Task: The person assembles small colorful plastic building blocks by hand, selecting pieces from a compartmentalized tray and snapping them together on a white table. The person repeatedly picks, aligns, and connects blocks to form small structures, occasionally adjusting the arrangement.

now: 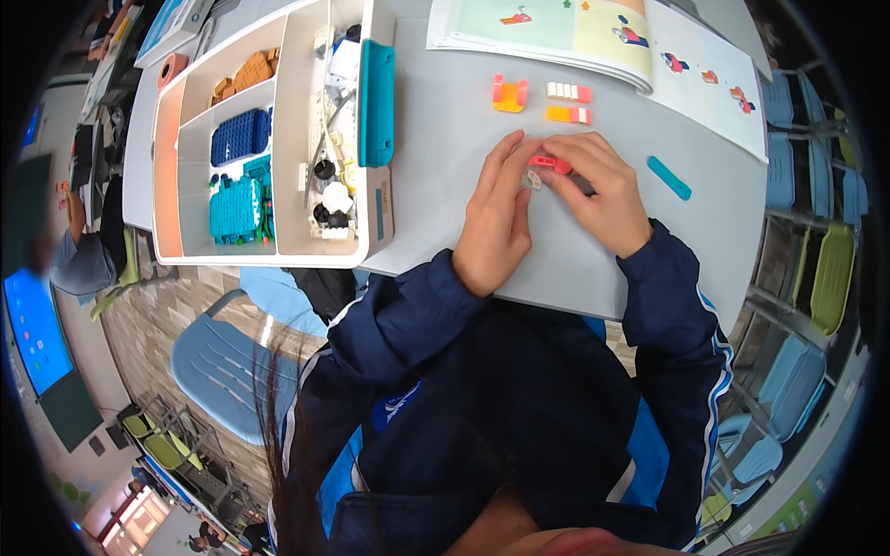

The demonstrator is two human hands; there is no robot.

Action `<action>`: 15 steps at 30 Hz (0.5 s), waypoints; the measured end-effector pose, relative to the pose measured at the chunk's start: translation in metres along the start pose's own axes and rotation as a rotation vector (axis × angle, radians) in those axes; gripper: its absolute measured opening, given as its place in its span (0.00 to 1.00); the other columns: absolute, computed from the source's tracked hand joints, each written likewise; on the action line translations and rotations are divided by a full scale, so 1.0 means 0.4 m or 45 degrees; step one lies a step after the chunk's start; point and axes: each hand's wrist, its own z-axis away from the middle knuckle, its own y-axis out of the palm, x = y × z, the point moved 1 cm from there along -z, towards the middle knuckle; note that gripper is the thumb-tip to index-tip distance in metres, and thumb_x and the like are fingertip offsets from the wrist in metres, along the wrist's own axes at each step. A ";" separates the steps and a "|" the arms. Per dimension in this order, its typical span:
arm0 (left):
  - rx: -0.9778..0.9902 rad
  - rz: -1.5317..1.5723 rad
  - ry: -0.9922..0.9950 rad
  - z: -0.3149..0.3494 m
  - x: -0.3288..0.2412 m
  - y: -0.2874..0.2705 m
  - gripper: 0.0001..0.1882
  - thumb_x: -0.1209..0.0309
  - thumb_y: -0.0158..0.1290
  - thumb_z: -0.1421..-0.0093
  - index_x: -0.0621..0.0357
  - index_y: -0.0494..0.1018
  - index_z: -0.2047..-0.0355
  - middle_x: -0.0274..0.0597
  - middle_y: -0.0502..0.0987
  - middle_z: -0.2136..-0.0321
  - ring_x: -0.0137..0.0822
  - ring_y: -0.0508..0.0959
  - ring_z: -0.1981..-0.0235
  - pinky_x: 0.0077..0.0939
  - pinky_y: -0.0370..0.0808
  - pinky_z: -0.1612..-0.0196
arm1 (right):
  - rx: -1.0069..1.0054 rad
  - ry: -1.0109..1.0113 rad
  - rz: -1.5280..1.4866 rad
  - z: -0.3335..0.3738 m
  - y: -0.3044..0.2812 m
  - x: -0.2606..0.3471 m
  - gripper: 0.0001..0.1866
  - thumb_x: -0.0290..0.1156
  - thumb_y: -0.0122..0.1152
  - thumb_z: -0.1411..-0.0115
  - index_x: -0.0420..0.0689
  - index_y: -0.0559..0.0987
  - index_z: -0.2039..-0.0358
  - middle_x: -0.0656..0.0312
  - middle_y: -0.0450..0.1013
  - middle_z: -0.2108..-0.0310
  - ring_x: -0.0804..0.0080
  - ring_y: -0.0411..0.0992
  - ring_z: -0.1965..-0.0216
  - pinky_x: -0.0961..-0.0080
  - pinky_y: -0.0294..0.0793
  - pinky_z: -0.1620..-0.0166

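Note:
My left hand (496,213) and my right hand (601,188) meet over the table. Between their fingertips is a small red building brick (545,162), partly covered by the fingers. Both hands are closed on it. A small whitish piece (532,178) shows just below the red one, at the fingertips; whether the two are joined I cannot tell. Beyond my hands lie three small brick assemblies: an orange and pink one (509,94), a white and pink one (567,92) and an orange, pink and white one (568,115).
A compartmented white box (278,255) of sorted bricks stands on the left, with a teal handle (376,104). An open picture booklet (593,46) lies at the far side. Right of my hands rests a teal flat bar (669,178). Chairs (232,371) surround the grey table (436,139).

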 end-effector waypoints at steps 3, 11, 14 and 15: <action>0.010 0.142 -0.055 0.002 -0.006 -0.015 0.33 0.91 0.51 0.45 0.61 0.69 0.38 0.58 0.66 0.34 0.55 0.67 0.32 0.38 0.66 0.34 | 0.031 0.118 -0.103 0.004 -0.009 0.010 0.16 0.20 0.70 0.44 0.38 0.84 0.53 0.53 0.81 0.54 0.59 0.78 0.57 0.70 0.79 0.55; 0.224 0.302 0.083 0.051 -0.124 -0.208 0.31 0.90 0.54 0.46 0.62 0.73 0.40 0.61 0.64 0.33 0.57 0.69 0.33 0.43 0.66 0.33 | 0.030 -0.004 0.109 -0.029 -0.085 0.132 0.16 0.15 0.68 0.45 0.36 0.84 0.54 0.52 0.80 0.53 0.61 0.78 0.56 0.74 0.79 0.59; 0.296 0.565 0.298 0.092 -0.171 -0.326 0.25 0.86 0.58 0.45 0.64 0.75 0.45 0.68 0.66 0.37 0.61 0.75 0.40 0.48 0.74 0.40 | 0.131 -0.085 0.175 -0.050 -0.100 0.220 0.15 0.12 0.67 0.48 0.33 0.84 0.57 0.50 0.80 0.56 0.56 0.77 0.57 0.70 0.78 0.59; 0.180 0.448 0.424 0.100 -0.180 -0.377 0.22 0.85 0.59 0.45 0.65 0.76 0.47 0.69 0.67 0.39 0.61 0.77 0.43 0.48 0.75 0.43 | 0.196 -0.157 0.182 -0.068 -0.100 0.249 0.16 0.11 0.67 0.49 0.33 0.84 0.58 0.49 0.80 0.57 0.55 0.77 0.58 0.69 0.78 0.59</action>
